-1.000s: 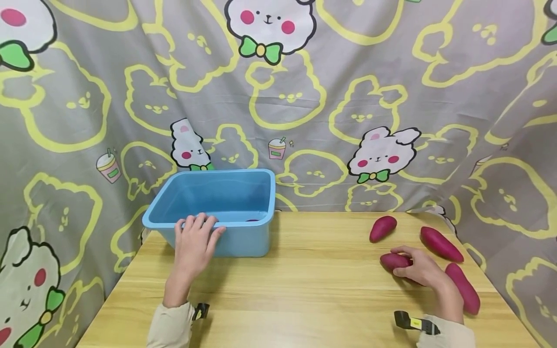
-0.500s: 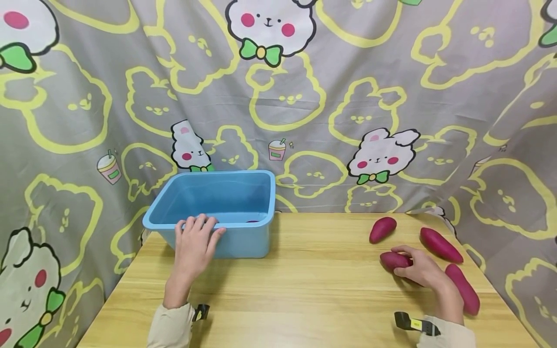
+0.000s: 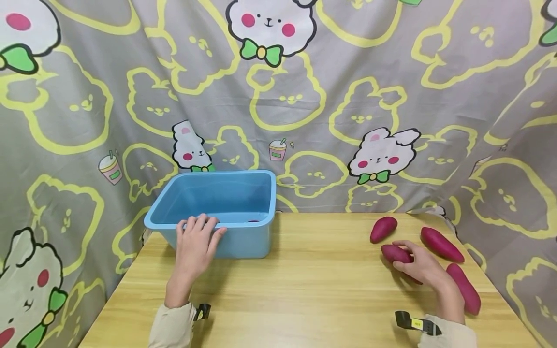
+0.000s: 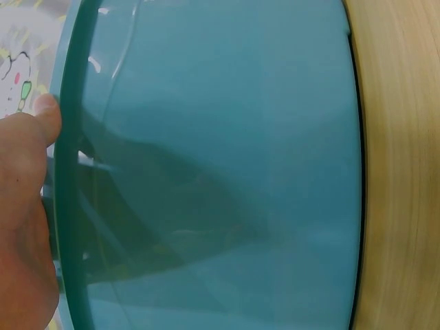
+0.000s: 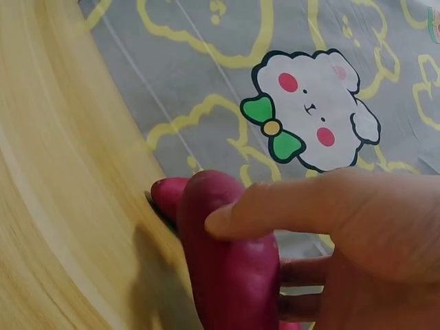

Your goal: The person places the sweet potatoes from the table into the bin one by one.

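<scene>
My left hand (image 3: pixel 193 249) grips the near rim of a blue plastic tub (image 3: pixel 243 241), fingers hooked over the edge. In the left wrist view its thumb (image 4: pixel 47 117) lies by the rim, beside the tub's smooth wall (image 4: pixel 261 172). At the right of the table, my right hand (image 3: pixel 422 266) holds a purple sweet potato (image 3: pixel 395 253) between thumb and fingers. The right wrist view has this sweet potato (image 5: pixel 230 275) close up, tilted, a shadow beside it on the wood. A small purple patch (image 3: pixel 254 221) shows inside the tub, mostly hidden by the front wall.
Other sweet potatoes lie around my right hand: one behind (image 3: pixel 384 229), one at the back right (image 3: pixel 441 244) and one beside the wrist (image 3: pixel 464 289). The wooden table (image 3: pixel 304 290) ends at a patterned grey curtain (image 3: pixel 304 106).
The sweet potato in my right hand has risen slightly, its near end tilting, over the last half second. My left hand has stayed at the tub's rim.
</scene>
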The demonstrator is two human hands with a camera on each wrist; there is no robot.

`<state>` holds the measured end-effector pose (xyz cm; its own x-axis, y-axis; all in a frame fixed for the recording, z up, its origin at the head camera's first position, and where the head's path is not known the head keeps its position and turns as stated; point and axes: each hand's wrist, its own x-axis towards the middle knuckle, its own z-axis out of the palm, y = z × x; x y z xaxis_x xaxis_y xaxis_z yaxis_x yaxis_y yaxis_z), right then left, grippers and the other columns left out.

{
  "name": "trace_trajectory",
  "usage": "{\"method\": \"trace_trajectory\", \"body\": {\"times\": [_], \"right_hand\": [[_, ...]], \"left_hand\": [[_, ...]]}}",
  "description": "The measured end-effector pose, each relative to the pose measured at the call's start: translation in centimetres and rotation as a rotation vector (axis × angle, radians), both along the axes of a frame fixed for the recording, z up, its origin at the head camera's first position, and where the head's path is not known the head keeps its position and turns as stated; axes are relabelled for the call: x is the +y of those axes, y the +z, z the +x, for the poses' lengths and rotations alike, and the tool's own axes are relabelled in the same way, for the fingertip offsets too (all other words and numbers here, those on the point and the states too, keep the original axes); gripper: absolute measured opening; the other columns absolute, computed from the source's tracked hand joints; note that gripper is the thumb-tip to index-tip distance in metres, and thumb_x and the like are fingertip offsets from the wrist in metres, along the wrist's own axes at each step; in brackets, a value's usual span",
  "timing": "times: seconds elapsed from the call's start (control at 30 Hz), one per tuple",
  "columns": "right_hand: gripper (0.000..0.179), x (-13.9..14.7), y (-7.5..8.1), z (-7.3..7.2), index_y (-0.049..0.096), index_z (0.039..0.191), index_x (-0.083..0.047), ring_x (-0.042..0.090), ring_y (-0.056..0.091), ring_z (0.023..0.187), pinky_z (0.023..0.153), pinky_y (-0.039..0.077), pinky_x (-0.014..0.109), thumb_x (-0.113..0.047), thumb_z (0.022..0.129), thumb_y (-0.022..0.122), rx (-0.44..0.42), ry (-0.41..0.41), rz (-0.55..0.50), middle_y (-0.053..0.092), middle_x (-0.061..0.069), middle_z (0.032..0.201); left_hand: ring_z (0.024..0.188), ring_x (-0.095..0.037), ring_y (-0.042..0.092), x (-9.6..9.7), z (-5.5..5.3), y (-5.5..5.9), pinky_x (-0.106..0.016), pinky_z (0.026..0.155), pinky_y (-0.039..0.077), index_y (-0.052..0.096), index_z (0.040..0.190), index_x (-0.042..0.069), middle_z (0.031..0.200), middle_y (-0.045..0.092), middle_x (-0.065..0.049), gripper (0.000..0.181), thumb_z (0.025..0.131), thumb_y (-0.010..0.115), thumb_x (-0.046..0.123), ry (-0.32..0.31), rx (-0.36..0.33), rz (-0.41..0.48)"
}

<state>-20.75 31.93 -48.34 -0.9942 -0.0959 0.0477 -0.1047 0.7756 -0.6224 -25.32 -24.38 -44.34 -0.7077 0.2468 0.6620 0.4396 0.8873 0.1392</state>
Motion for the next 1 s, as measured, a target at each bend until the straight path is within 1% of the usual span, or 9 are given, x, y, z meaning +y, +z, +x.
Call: {"method": "trace_trajectory", "body": {"times": [0.17, 0.33, 0.47, 0.63, 0.87, 1.0], "right_hand": [[0.061, -0.3, 0.5, 0.0, 0.05, 0.139, 0.005, 0.043, 0.062, 0.103, 0.081, 0.051, 0.049, -0.02, 0.091, 0.078, 0.019, -0.031, -0.003, 0.064, 0.03, 0.115], [0.062, -0.7, 0.7, 0.0, 0.047, 0.143, 0.001, 0.048, 0.062, 0.109, 0.081, 0.053, 0.051, -0.031, 0.097, 0.072, 0.041, -0.092, -0.013, 0.063, 0.032, 0.119], [0.063, -0.9, 1.0, 0.0, 0.045, 0.146, 0.0, 0.049, 0.062, 0.11, 0.077, 0.054, 0.047, -0.036, 0.1, 0.068, 0.084, -0.121, -0.035, 0.061, 0.032, 0.125], [0.065, -1.3, 1.5, 0.1, 0.041, 0.149, 0.001, 0.051, 0.063, 0.108, 0.075, 0.055, 0.044, -0.038, 0.102, 0.064, 0.121, -0.141, -0.055, 0.056, 0.036, 0.131], [0.067, -1.7, 1.9, 0.1, 0.039, 0.151, -0.001, 0.051, 0.065, 0.105, 0.072, 0.055, 0.04, -0.039, 0.102, 0.064, 0.161, -0.16, -0.076, 0.055, 0.037, 0.132], [0.066, -1.9, 1.9, 0.0, 0.04, 0.151, -0.001, 0.046, 0.068, 0.1, 0.069, 0.054, 0.035, -0.036, 0.102, 0.065, 0.189, -0.167, -0.077, 0.057, 0.036, 0.13]], "left_hand": [[0.098, -0.038, 0.049, 0.0, -0.1, 0.0, -0.065, 0.098, 0.026, 0.06, 0.098, 0.013, 0.1, 0.058, -0.011, 0.022, 0.103, 0.062, 0.035, 0.006, -0.002, 0.0], [0.098, -0.039, 0.049, 0.0, 0.0, -0.1, -0.065, 0.099, 0.027, 0.062, 0.1, 0.013, 0.101, 0.059, -0.011, 0.023, 0.102, 0.062, 0.035, 0.006, 0.001, 0.001], [0.098, -0.039, 0.05, 0.0, 0.0, -0.1, -0.065, 0.098, 0.027, 0.063, 0.1, 0.013, 0.101, 0.059, -0.012, 0.024, 0.103, 0.061, 0.036, 0.004, 0.009, -0.001], [0.098, -0.039, 0.05, -0.1, -0.1, -0.1, -0.065, 0.098, 0.027, 0.063, 0.101, 0.013, 0.102, 0.06, -0.011, 0.024, 0.103, 0.061, 0.036, 0.002, 0.011, -0.003], [0.1, -0.039, 0.05, -0.1, -0.1, -0.1, -0.065, 0.098, 0.027, 0.063, 0.1, 0.013, 0.102, 0.06, -0.011, 0.023, 0.103, 0.061, 0.036, -0.001, 0.009, -0.001], [0.1, -0.039, 0.05, 0.0, 0.0, -0.1, -0.065, 0.099, 0.027, 0.063, 0.1, 0.013, 0.102, 0.06, -0.011, 0.023, 0.103, 0.061, 0.036, 0.001, 0.004, -0.001]]}}
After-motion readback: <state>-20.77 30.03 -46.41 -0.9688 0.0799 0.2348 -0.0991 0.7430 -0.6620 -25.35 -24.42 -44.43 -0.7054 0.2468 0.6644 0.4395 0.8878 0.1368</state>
